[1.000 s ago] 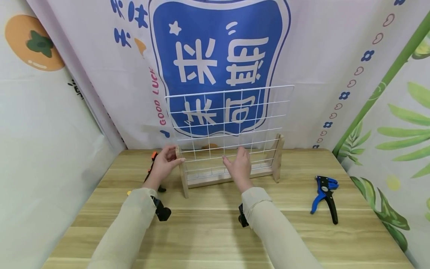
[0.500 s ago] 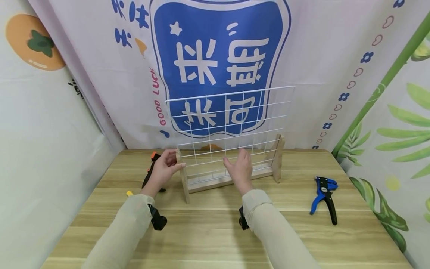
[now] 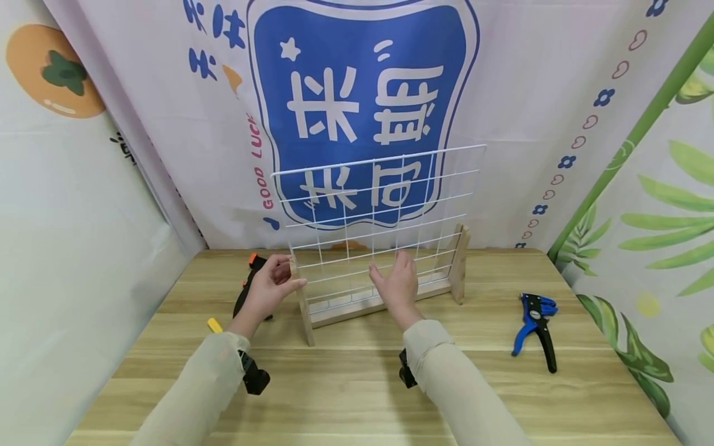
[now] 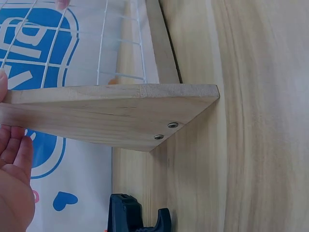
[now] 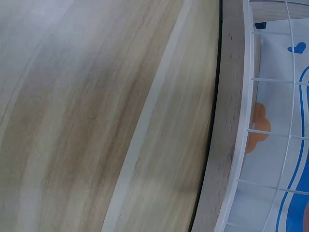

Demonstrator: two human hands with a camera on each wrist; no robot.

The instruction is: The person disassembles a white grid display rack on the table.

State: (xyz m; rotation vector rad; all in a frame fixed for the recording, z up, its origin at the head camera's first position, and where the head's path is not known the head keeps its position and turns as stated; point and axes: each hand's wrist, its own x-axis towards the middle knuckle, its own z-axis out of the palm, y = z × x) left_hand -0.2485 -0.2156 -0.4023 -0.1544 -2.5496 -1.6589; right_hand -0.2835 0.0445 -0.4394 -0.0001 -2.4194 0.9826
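Observation:
A white wire grid (image 3: 379, 160) stands upright in a wooden stand (image 3: 351, 311) near the back of the table. My left hand (image 3: 264, 291) grips the stand's left upright (image 4: 106, 116), thumb on the near side and fingers reaching behind. Two screws show low on that upright in the left wrist view. In front of the grid's lower middle is my right hand (image 3: 397, 288), its thumb and fingers spread apart at the wires. Whether its fingertips touch a wire cannot be made out. The right wrist view shows mostly table and the stand's base bar (image 5: 224, 111).
Blue and black hand pliers (image 3: 535, 328), apparently wire strippers, lie on the right of the table (image 3: 346, 384). Partly behind my left hand is a black tool with orange parts (image 3: 248, 288). A yellow piece (image 3: 214, 325) shows beside my left sleeve. Printed cloth hangs behind.
The stand's left end and the grid's left side have come nearer along with my left hand, turning the stand slightly. My right hand has stayed nearly in place.

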